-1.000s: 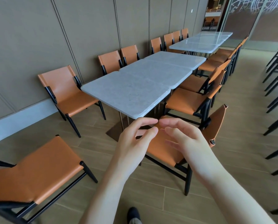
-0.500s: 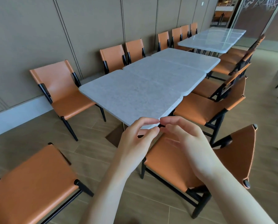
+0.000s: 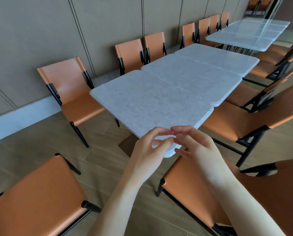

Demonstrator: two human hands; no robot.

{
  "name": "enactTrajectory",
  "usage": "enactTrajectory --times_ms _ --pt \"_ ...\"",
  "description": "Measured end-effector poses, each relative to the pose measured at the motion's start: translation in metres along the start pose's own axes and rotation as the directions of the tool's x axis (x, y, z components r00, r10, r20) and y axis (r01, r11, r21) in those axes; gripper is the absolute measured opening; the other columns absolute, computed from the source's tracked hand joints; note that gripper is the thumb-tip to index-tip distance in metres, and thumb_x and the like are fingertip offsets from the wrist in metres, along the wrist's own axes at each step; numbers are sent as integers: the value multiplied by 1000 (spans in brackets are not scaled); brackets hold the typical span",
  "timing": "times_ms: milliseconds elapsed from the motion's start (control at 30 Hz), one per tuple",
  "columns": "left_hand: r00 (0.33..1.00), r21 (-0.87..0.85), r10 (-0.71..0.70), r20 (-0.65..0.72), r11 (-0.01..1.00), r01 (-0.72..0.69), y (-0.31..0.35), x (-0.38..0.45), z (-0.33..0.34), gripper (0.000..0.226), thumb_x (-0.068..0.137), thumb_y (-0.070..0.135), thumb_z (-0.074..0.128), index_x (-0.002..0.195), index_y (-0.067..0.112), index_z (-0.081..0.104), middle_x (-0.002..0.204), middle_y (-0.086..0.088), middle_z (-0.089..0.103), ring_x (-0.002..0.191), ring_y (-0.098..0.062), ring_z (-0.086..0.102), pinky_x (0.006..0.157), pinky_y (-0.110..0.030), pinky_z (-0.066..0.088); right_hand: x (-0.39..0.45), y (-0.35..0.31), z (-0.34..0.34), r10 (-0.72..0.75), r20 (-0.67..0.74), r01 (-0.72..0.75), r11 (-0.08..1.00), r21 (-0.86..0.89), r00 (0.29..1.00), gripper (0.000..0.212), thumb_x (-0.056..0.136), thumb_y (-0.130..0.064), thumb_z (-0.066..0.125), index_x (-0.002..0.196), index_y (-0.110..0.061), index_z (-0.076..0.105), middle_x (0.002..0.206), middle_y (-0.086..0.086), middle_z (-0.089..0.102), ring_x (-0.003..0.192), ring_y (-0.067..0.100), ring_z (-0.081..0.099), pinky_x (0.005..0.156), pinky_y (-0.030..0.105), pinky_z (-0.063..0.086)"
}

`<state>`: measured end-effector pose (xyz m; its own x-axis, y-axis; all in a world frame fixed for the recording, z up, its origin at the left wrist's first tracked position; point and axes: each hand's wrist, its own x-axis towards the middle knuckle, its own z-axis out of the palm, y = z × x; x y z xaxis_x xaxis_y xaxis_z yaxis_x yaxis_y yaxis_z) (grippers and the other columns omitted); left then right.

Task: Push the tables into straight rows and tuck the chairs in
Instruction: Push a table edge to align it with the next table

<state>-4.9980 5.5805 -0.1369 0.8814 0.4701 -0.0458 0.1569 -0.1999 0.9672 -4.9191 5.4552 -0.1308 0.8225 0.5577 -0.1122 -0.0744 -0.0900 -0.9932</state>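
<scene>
A row of white marble tables runs away from me. The nearest table (image 3: 142, 103) sits slightly out of line with the second table (image 3: 190, 77), leaving a step along their right edges. My left hand (image 3: 147, 150) and my right hand (image 3: 198, 149) hover side by side over the nearest table's near corner. Their fingers are loosely curved, the fingertips almost meet, and they hold nothing. An orange chair (image 3: 202, 181) stands pulled out just below my right hand. Another orange chair (image 3: 36, 193) is at the lower left, away from the table.
One orange chair (image 3: 74, 92) stands against the wall on the left, half under the table, with more chairs (image 3: 130, 51) along the wall. Chairs on the right side (image 3: 244, 120) are partly tucked in. A second group of tables (image 3: 244, 33) stands farther back. The floor is wood.
I have stepped closer to the nearest table, so its corner now lies under my fingertips. Both hands keep the same loose pose, close together.
</scene>
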Motion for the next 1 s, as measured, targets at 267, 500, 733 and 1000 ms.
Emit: enactTrajectory --times_ms 267,500,733,1000 --pt "976 -12 -73 -204 997 73 -11 38 -36 18 97 27 61 109 38 70 109 29 68 100 7 65 86 -18 48 74 -6 35 20 188 -18 1000 -14 982 25 99 -14 54 104 -26 75 109 -11 72 110 7 66 99 39 54" --pt "850 -9 -139 -509 988 155 -31 13 -103 17 98 26 62 105 38 71 97 25 71 94 9 64 77 -10 44 110 -8 122 -36 503 76 995 -59 864 22 89 -30 59 104 -28 74 107 -8 73 110 10 66 103 46 51" --pt "601 -112 -243 -762 962 248 -61 -60 -167 17 97 20 63 100 34 72 86 10 73 80 -1 65 70 -12 46 80 6 232 -23 775 77 996 -34 632 26 98 -9 55 98 -25 75 102 5 73 105 27 67 100 54 51" --pt "472 -97 -192 -860 971 218 -98 -138 -254 23 99 4 58 107 20 72 87 28 72 87 12 65 77 -6 44 33 19 353 26 883 58 997 -59 469 19 100 -14 55 100 -22 73 109 3 72 111 24 65 96 42 51"
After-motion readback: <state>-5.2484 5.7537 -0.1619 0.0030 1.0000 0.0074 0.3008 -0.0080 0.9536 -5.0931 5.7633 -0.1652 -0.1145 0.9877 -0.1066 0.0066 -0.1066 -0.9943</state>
